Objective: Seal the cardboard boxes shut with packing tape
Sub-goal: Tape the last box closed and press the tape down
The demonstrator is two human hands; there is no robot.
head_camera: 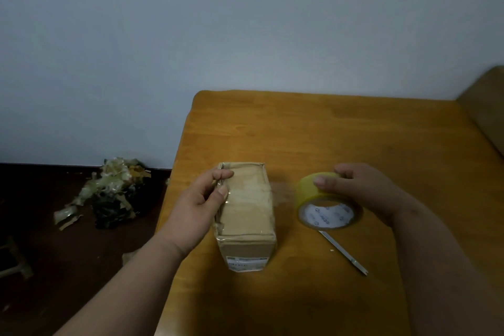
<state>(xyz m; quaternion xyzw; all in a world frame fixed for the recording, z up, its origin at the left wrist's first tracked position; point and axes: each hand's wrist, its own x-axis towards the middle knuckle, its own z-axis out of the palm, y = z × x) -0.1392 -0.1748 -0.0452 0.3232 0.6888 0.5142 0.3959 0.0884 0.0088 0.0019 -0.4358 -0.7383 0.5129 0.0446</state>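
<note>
Cardboard, brown and worn, forms the small oblong box (246, 207) that is stood on the yellow-brown wooden table (327, 139), towards its near left part; glossy clear tape is seen along the box's top edges, and a white printed label is carried on the face turned to the camera. The box's left top edge is gripped by the left hand (195, 207), thumb on the top face and fingers curled down the side; the yellow roll of packing tape (328, 203) is held by the right hand (362, 188), fingers curled over its outer band, just right of the box and apart from it. A slim metal blade (344, 252) is laid on the table beside the roll; a heap of crumpled tape and cardboard scraps (109, 194) is seen on the dark floor to the left, against the pale wall.
</note>
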